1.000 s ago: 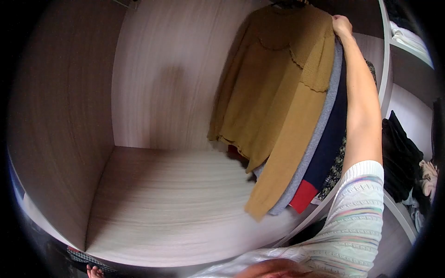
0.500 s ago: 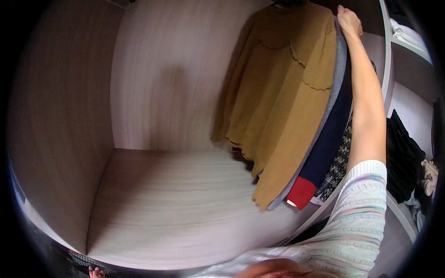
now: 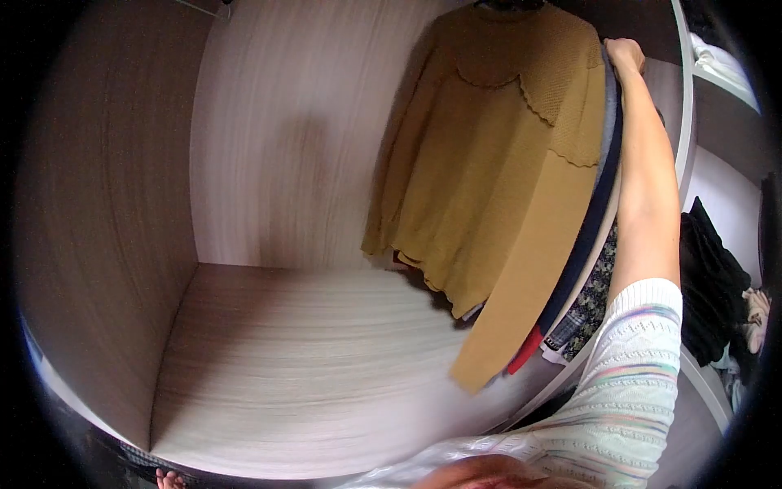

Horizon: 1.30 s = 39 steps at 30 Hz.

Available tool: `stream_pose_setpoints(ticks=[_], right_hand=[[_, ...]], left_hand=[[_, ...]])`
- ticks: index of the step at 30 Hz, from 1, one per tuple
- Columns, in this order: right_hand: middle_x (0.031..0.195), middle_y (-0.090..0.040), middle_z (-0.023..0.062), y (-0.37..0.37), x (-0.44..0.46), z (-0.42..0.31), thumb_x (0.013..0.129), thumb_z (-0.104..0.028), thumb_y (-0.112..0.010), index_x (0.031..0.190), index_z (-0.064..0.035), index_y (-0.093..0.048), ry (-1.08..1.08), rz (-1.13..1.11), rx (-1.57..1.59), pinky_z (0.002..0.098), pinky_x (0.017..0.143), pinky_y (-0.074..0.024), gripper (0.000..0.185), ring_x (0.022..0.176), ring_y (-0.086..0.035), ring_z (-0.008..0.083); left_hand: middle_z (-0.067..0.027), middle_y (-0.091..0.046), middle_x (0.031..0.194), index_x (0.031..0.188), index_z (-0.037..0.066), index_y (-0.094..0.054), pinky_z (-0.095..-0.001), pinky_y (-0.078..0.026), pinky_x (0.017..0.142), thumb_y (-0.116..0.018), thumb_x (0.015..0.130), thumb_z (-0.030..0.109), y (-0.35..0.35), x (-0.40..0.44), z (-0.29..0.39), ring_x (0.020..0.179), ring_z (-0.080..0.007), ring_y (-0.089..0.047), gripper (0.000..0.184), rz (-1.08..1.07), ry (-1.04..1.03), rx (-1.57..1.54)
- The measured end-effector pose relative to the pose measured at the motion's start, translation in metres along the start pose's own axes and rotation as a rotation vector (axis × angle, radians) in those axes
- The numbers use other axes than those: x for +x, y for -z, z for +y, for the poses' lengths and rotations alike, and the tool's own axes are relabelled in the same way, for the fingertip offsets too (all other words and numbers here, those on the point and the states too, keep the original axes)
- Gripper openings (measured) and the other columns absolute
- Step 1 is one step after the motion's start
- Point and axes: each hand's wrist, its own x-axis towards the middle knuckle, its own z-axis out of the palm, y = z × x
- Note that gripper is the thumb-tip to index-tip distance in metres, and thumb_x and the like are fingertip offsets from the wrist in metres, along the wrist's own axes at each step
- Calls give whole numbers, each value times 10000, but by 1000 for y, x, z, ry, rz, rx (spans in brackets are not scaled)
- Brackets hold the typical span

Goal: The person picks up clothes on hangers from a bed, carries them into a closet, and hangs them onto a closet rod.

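Observation:
A mustard sweater (image 3: 489, 163) with scalloped trim hangs in a wardrobe, its front turned toward me. Close behind it are a grey garment (image 3: 609, 106), a navy one (image 3: 582, 244) with a red cuff (image 3: 525, 350), a cream edge and a dark floral garment (image 3: 590, 289). My right hand (image 3: 626, 55) is closed at the shoulder edge of these clothes, its fingertips partly hidden. Only some fingertips of my left hand (image 3: 169, 479) show at the lower left, by the wardrobe's front edge; its grip is out of sight.
A wooden side wall (image 3: 106, 204), back panel (image 3: 244, 147) and floor board (image 3: 309, 367) frame the compartment. Past a pale upright divider (image 3: 686, 106), shelves hold white cloth (image 3: 721, 61) and black clothes (image 3: 709, 277).
The mustard sweater's near shoulder and sleeve have swung right, covering more of the grey and navy garments. My right hand has come slightly down and right, its fingers now more curled.

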Motion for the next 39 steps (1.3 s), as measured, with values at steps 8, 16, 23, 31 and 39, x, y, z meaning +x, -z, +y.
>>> stream_pose_setpoints(ticks=[8,16,23,31,39], right_hand=[[1192,-458,282,17,-25,-10,750,-305,-568,1063,35,-566,-102,-79,128,425,942,-354,461,1135,-438,379],[1068,-592,131,39,-68,-17,789,-478,-450,1054,-157,-610,142,399,-67,408,876,-395,446,1019,-537,320],[991,-602,165,31,-68,-44,817,-435,-464,991,-118,-619,308,79,54,432,817,-427,394,961,-558,341],[1039,-598,146,17,-56,-43,814,-452,-492,1036,-165,-616,242,69,9,428,837,-419,383,1017,-541,325],[1072,-587,137,22,-32,-25,796,-551,-393,1071,-167,-600,130,-14,350,403,876,-392,515,1050,-519,321]], left_hand=[[-225,-582,990,1113,-96,-486,-370,-489,749,-344,887,189,5,-4,-10,846,-292,-585,390,-66,-298,299],[-185,-608,912,1015,-96,-545,-341,-502,677,-417,849,111,-1,5,-19,769,-256,-596,294,-9,-62,-52],[-157,-612,876,934,-67,-599,-337,-491,677,-459,828,102,2,4,-21,759,-250,-585,243,-18,-84,-106],[-84,-577,684,869,-18,-636,-300,-441,511,-553,749,102,-20,-24,32,567,-188,-527,189,69,138,-116],[-103,-542,610,855,-69,-610,-301,-455,483,-514,776,88,-15,-9,6,502,-193,-506,201,80,-11,-56]])
